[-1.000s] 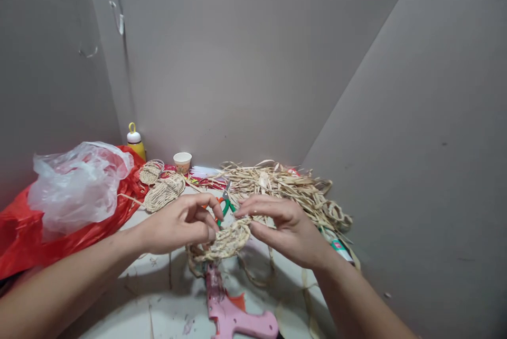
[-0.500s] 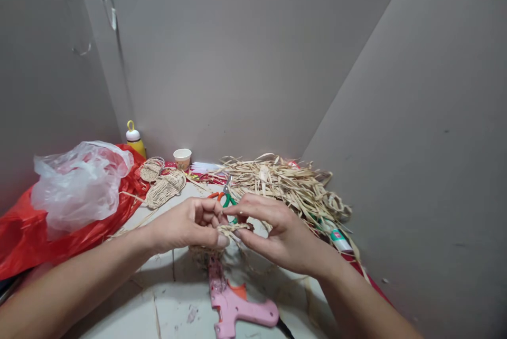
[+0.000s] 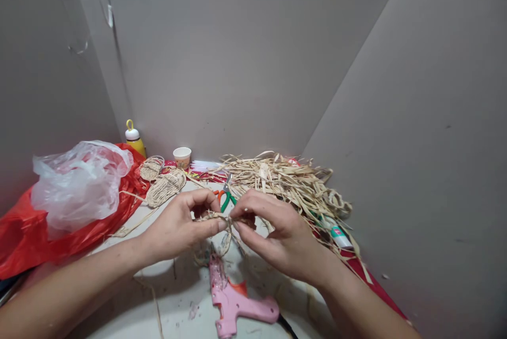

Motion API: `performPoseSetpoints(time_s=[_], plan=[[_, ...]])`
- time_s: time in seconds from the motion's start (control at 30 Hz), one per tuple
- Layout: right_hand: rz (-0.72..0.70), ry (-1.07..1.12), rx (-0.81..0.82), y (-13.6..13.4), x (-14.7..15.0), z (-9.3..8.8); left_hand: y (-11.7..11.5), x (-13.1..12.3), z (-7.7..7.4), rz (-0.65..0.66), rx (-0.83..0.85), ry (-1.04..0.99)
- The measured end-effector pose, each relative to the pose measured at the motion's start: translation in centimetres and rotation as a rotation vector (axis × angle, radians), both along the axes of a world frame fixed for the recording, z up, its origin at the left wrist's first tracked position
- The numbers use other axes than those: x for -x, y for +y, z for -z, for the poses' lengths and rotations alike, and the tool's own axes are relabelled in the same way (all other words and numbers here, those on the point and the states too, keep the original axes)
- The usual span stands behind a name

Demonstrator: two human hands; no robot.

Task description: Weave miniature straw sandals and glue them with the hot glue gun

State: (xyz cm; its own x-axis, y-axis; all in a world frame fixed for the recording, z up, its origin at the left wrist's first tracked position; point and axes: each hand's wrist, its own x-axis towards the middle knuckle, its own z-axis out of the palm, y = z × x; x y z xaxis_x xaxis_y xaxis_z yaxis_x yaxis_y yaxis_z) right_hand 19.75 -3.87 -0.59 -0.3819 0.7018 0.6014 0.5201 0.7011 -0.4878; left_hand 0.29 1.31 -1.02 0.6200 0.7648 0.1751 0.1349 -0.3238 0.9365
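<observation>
Both hands meet just above the table (image 3: 174, 304), each closed in a pinch on the straw coil (image 3: 216, 218). The left hand (image 3: 178, 225) grips it between thumb and forefinger from nine o'clock, and the right hand (image 3: 277, 233) nips its other end from three o'clock. This two-sided hold likely keeps the plait taut and stops it unwinding. The coil is pale, braided and seen edge-on, with a loose tail looping down toward the table. The pink glue gun (image 3: 237, 304) lies at six o'clock of the hands, probably kept within easy reach. The scissors (image 3: 225, 197) lie at twelve o'clock, and the loose straw (image 3: 289, 183) is heaped at one o'clock.
</observation>
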Motion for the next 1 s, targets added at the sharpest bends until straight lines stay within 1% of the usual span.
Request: performPoseSetpoints(time_s=[0.13,0.2,0.27,0.33,0.37,0.4,0.43,0.47,0.53,0.57,0.67,0.73,0.8,0.9,1.0], plan=[[-0.011,-0.032,-0.068,0.1,0.1,0.5,-0.1,0.0,0.4,0.06,0.202,-0.074],[0.01,-0.035,-0.08,0.4,0.0,0.6,0.1,0.0,0.6,0.049,0.291,-0.115],[0.075,0.009,-0.107,0.7,-0.3,0.2,0.7,0.0,0.7,-0.024,0.31,-0.172],[0.16,0.051,-0.128,0.9,-0.7,-0.6,1.8,0.0,0.9,-0.138,0.275,-0.249],[0.183,0.022,-0.099,0.7,-1.0,-1.0,2.6,0.1,1.0,-0.209,0.252,-0.299],[0.181,-0.061,-0.033,0.5,-1.2,-1.4,3.4,0.1,1.3,-0.264,0.267,-0.334],[0.166,-0.196,0.065,0.0,-1.3,-1.6,4.3,0.1,1.5,-0.312,0.314,-0.357],[0.142,-0.356,0.176,-0.6,-1.3,-1.6,5.0,0.1,1.8,-0.33,0.341,-0.368],[0.138,-0.634,0.353,-2.2,-0.9,-0.8,6.2,0.1,2.4,-0.336,0.387,-0.372],[0.145,-0.714,0.399,-3.1,-0.5,0.0,6.4,0.1,2.6,-0.328,0.399,-0.372],[0.134,-0.777,0.432,-5.3,1.2,3.3,6.3,0.2,2.8,-0.283,0.417,-0.374],[0.169,-0.806,0.441,-6.1,2.2,5.4,5.6,0.3,2.4,-0.233,0.419,-0.374],[0.201,-0.809,0.467,-6.4,2.8,6.8,4.7,0.4,1.8,-0.18,0.421,-0.373],[0.219,-0.753,0.511,-6.6,2.8,7.5,3.4,0.5,1.1,-0.116,0.421,-0.367],[0.226,-0.634,0.507,-7.0,1.6,7.0,2.4,0.5,0.7,-0.056,0.386,-0.353]])
